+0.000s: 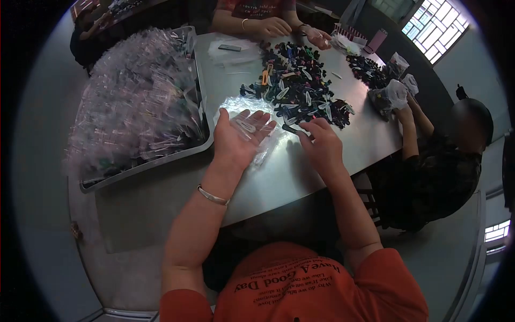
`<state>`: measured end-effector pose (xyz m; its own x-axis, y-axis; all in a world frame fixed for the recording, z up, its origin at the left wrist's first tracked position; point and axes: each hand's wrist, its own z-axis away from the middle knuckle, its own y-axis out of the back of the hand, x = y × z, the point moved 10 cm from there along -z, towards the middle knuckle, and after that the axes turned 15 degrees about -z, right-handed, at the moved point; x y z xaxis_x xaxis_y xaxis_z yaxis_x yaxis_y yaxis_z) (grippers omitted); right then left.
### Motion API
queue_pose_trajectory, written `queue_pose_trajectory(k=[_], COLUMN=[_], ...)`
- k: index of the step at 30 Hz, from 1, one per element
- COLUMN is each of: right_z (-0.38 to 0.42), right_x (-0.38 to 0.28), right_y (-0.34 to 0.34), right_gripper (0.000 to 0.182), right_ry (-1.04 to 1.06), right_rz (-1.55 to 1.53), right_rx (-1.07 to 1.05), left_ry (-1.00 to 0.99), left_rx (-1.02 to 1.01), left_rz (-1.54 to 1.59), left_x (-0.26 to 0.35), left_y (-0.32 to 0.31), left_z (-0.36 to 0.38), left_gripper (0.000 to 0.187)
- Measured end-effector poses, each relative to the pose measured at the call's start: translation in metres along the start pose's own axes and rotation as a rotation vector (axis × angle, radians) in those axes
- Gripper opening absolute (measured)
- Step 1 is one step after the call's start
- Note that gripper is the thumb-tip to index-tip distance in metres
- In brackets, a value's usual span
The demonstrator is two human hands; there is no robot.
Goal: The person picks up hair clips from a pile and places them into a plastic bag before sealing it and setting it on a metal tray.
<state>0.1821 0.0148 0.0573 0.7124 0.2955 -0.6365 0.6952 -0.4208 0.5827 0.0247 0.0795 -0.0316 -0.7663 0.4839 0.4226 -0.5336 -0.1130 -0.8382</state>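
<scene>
My left hand (232, 138) is palm up with its fingers stretched out. Across the palm and fingers lies a small clear plastic bag (252, 127) with light-coloured hair clips in it. My right hand (326, 147) pinches a dark hair clip (290, 130) between thumb and forefinger, just right of the bag. Under and behind my left hand is a stack of clear plastic bags (271, 147) on the metal table (300, 174). A heap of mostly black snap hair clips (300, 80), with a few white and coloured ones, spreads beyond my hands.
A large grey tray (203, 102) on the left is piled with filled clear bags (139, 91). Across the table are another person's hands (276, 27), near a phone (229, 48). On the right, a seated person (437, 155) handles a bag of clips (383, 99). A pink bottle (376, 41) stands behind.
</scene>
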Motion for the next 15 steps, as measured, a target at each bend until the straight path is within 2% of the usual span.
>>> queue_pose_trajectory(k=[2,5,9,12,15], right_z=[-0.002,-0.002,-0.001,0.003,0.004], right_x=[0.019,0.028,0.024,0.016,-0.035], right_y=[-0.01,-0.02,-0.018,0.0,0.003], right_gripper=[0.018,0.016,0.012,0.006,0.005], right_ry=[-0.053,0.055,0.026,-0.128,-0.009], right_rz=[0.101,0.11,0.157,-0.332,-0.363], right_rx=[-0.053,-0.077,-0.06,0.043,-0.047], left_ry=[-0.01,-0.013,-0.012,-0.012,0.015], left_rx=[-0.021,0.004,0.005,0.003,0.013], left_rz=[0.008,0.011,0.02,0.036,0.003], left_x=[0.001,0.002,0.001,0.002,-0.002], left_y=[-0.001,0.002,0.003,0.003,-0.001], left_z=[-0.002,-0.002,-0.004,-0.005,-0.001], left_gripper=[0.058,0.058,0.059,0.061,0.058])
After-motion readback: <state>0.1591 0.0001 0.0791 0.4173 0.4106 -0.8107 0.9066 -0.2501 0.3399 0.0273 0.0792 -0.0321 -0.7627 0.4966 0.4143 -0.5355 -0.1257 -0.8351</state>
